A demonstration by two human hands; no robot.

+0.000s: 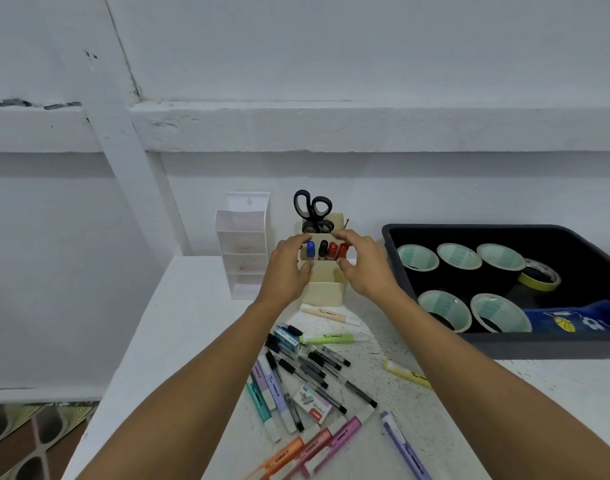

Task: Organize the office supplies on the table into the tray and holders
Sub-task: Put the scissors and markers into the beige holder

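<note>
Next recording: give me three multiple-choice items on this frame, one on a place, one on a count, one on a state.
1. Where are the scissors? A in a drawer; B in the beige holder's rear compartment; C in a cup.
2. How many markers stand in its middle compartment? A two; B four; C six.
3. The scissors stand: A handles up; B blades up; C flat.

B: they rise from the tier behind the markers.
B: one blue, one black and two red caps show.
A: the black loops are on top.

Bare forearms lead to a bare left hand (285,271) and right hand (365,268).
</note>
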